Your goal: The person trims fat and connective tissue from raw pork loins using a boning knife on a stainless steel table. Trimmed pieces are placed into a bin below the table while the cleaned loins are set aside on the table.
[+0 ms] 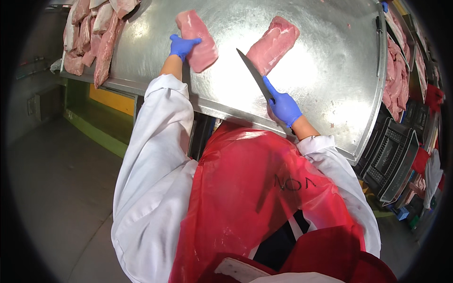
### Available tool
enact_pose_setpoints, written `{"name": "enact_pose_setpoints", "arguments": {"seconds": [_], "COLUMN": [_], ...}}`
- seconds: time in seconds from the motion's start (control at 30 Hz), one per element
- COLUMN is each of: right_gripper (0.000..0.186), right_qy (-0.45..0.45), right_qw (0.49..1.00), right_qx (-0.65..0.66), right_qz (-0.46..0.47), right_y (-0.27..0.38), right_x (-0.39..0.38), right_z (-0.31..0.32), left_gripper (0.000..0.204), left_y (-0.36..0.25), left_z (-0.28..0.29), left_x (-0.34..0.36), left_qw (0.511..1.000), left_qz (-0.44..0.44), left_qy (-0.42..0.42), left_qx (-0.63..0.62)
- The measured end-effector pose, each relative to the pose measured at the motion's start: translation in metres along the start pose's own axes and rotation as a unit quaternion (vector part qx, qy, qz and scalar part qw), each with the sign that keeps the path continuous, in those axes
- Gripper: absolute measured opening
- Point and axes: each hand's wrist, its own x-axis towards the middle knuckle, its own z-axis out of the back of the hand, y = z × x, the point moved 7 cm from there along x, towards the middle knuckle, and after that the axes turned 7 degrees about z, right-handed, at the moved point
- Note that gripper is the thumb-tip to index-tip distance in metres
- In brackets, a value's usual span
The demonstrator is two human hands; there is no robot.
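Both my hands wear blue gloves. My left hand (184, 46) grips the left edge of a pink slab of meat (199, 40), its thumb stretched across the top; the fingers underneath are hidden. In my right hand (284, 106) is a long knife (255, 72), its blade pointing up and to the left, with the index finger laid along it. A second piece of meat (273, 44) lies on the metal table just beyond the knife, near its blade and my fingertip. The knife's handle is mostly covered by my glove.
The steel table (325, 70) has a raised rim. Several long meat cuts (89, 37) are piled at its far left, some overhanging the edge. More meat (395, 78) lies past the right rim, above black plastic crates (389, 158). A red apron (240, 188) covers my front.
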Motion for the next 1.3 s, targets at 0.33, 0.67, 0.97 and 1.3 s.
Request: {"name": "enact_pose_setpoints", "arguments": {"seconds": [0.33, 0.67, 0.97, 1.3], "right_gripper": [0.080, 0.082, 0.088, 0.079], "right_qy": [-0.077, 0.034, 0.025, 0.002], "right_qw": [0.994, 0.997, 0.999, 0.992], "right_qx": [0.077, -0.058, -0.016, 0.123], "right_qz": [-0.007, -0.048, -0.043, 0.002], "right_y": [0.030, 0.062, 0.044, 0.035], "right_x": [0.085, 0.083, 0.009, 0.130], "right_z": [-0.007, 0.004, 0.005, -0.016], "left_gripper": [0.076, 0.080, 0.079, 0.069], "left_y": [-0.024, -0.023, -0.017, 0.010], "left_z": [-0.041, -0.060, -0.027, -0.028], "left_x": [-0.067, -0.072, 0.007, -0.035], "left_qw": [0.982, 0.973, 0.986, 0.988], "left_qz": [0.005, 0.069, -0.032, -0.038], "left_qy": [-0.190, -0.211, -0.157, -0.142], "left_qx": [-0.011, -0.065, 0.053, 0.058]}}
